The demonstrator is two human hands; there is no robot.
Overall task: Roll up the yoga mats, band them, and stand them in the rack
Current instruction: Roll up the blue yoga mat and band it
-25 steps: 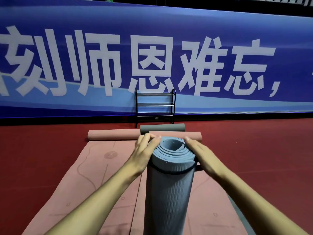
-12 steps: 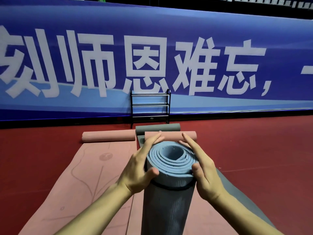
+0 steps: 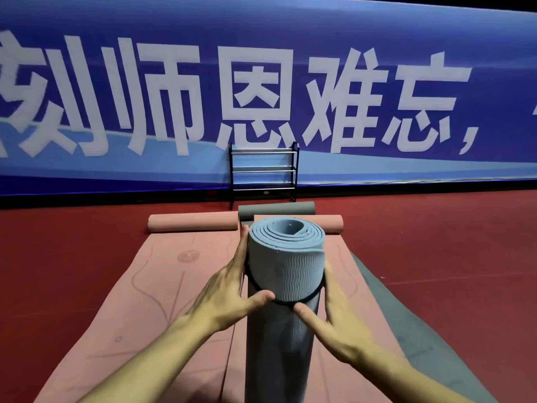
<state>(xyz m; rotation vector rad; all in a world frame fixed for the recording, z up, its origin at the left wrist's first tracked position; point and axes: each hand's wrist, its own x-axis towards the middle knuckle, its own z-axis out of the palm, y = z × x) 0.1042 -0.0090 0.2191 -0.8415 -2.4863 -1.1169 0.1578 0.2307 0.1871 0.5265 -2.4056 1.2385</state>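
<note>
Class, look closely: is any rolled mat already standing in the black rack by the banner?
No: the rack shows only bare shelves; the blue mat is held between the left hand and right hand.

A rolled blue mat (image 3: pixel 286 263) stands upright between the left hand (image 3: pixel 229 295) and right hand (image 3: pixel 334 321), both gripping it with thumbs at the black band (image 3: pixel 283 303) round it, over 2 pink mats (image 3: pixel 162 286), a black rack (image 3: pixel 263 170) beyond.
</note>
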